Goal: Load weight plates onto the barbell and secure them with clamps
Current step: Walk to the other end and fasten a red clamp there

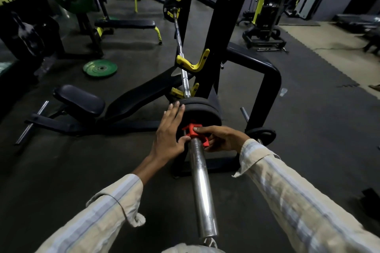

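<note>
Red plastic is showing between my two hands: it is the clamp (195, 132), sitting on the chrome sleeve of the barbell (202, 191), just in front of the black weight plates (202, 109). I cannot tell if the clamp is touching the nearest plate or if a small gap is staying between them.

My right hand (223, 138) is gripping the clamp from the right side, with the fingers closed over its top and the thumb under it. My left hand (169, 131) is lying open and flat against the face of the near plate, the fingers (174, 109) reaching to the plate's far rim, and the thumb is touching the sleeve beside the clamp.

The barbell is resting in the yellow hooks (192, 61) of the black rack (224, 33), and its long shaft is running far away from me to another dark plate (167, 9) at the far end. The free end of the sleeve is pointing toward me.

On the floor at the left a stack of green plates (100, 68) is lying, well apart from the barbell. A black inclined bench (133, 96) is standing under the bar, to the left of my hands.
</note>
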